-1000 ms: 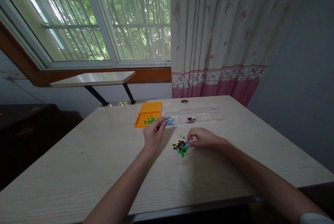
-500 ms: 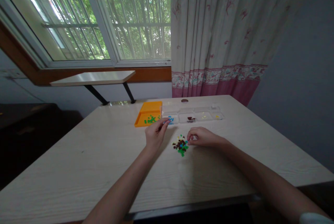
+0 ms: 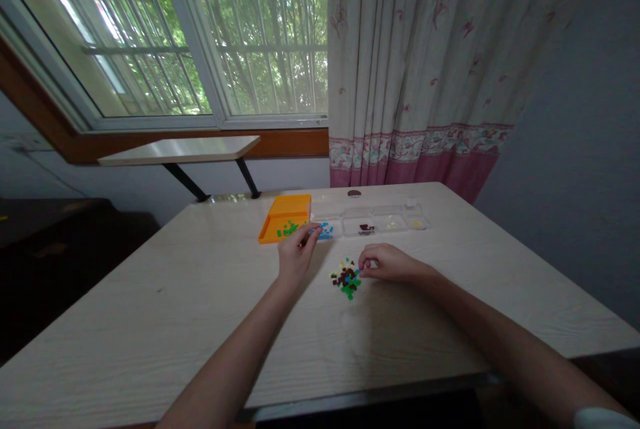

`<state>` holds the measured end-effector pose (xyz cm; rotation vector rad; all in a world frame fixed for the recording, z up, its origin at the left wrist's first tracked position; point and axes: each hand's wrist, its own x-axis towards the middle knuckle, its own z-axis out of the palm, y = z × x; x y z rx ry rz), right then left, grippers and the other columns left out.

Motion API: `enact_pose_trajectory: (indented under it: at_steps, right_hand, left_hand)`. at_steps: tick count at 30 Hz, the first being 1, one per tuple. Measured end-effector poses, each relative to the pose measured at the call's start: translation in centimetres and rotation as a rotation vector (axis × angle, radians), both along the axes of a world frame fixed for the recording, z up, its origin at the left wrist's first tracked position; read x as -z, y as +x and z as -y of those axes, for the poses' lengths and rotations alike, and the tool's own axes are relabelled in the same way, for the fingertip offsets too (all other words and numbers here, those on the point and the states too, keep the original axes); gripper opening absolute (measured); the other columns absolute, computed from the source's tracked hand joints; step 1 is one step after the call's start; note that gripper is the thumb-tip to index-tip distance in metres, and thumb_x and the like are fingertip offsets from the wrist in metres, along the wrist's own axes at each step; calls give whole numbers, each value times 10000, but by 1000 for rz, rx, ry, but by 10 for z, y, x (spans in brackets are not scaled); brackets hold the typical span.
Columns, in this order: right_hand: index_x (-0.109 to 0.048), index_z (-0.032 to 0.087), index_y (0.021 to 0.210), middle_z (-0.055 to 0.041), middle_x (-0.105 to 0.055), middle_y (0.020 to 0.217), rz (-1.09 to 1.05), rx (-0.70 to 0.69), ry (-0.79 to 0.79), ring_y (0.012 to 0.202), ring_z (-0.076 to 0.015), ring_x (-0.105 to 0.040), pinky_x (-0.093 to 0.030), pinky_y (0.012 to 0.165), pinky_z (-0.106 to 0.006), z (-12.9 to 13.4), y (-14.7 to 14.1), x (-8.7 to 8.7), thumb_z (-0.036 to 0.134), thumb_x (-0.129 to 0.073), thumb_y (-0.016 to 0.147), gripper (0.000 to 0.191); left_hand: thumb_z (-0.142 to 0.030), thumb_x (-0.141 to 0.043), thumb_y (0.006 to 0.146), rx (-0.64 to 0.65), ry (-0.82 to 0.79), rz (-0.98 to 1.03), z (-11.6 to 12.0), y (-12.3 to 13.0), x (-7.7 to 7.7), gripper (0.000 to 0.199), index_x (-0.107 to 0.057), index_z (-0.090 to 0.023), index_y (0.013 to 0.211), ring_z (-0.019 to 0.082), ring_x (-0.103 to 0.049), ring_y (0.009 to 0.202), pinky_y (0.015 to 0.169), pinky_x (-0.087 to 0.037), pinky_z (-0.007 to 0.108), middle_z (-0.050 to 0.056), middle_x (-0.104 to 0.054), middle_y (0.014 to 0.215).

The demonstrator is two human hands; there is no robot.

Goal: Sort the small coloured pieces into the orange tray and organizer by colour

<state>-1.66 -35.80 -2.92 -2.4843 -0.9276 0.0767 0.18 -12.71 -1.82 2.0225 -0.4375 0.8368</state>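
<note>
My left hand [image 3: 296, 252] is pinched at the near edge of a clear compartment holding small blue pieces [image 3: 326, 229]; whether anything is between its fingertips is too small to see. Just left of it, small green pieces [image 3: 289, 228] lie in an open orange box [image 3: 268, 234]. My right hand [image 3: 385, 261] is closed in a pinch at the right side of a mixed pile of tiny brown, green, blue and pale yellow pieces [image 3: 346, 277]. A speck of blue shows by its fingertips, but I cannot tell if it is held.
The clear divided tray [image 3: 350, 235] runs right from the orange box, with brown pieces [image 3: 367, 227] and a few yellow pieces [image 3: 417, 223] in other compartments. A dark round-edged item [image 3: 354, 193] lies behind it. A raised shelf [image 3: 185, 149] stands at the table's back left.
My left hand has shifted very slightly left, uncovering more of the blue pieces. My right hand stays at the pile's edge.
</note>
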Motion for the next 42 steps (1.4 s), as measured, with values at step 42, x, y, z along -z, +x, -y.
enact_pose_trajectory:
  at_steps: [42]
  right_hand:
    - [-435,187,883,-32,-477,855,226,144,130,760,-140,-460,-376,696,-252,-17,-4,9,255,-292,893,159]
  left_hand:
    - [-411,-487,767,349,358,-383,31,-18,12,293,-664,-186,826,80,-431,463,467,-286,175,-28,-532,493]
